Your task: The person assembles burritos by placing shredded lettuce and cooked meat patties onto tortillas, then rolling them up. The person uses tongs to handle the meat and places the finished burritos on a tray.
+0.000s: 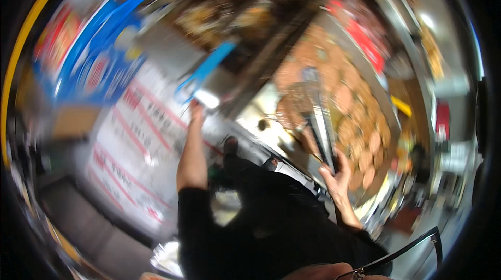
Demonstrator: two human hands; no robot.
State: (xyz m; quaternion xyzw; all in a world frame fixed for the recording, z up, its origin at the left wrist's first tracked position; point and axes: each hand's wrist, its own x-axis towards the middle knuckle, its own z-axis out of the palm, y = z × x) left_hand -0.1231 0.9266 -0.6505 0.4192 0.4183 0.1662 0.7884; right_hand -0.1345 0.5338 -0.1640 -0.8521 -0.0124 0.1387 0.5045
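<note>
My right hand (pixel 336 175) is closed around the near end of a pair of metal tongs (pixel 321 128) with dark grips. The tongs reach up over a flat griddle (pixel 261 105) crowded on its right side with several round brownish patties (pixel 360 144). Close to their far end lies a darker patty (pixel 289 110). My left hand (pixel 195 112) is stretched out on the left, blurred by motion. Its fingertips meet a long blue object (pixel 211 66) with a thin loop and a shiny pale part; whether they grip it is unclear.
White boxes with red print (pixel 138 144) stand at the left, below a blue bag (pixel 99 74). Trays of food (pixel 209 19) sit beyond the griddle's dark rail. Red packaging (pixel 362 34) borders the patties, and a cluttered shelf (pixel 417 175) runs along the right.
</note>
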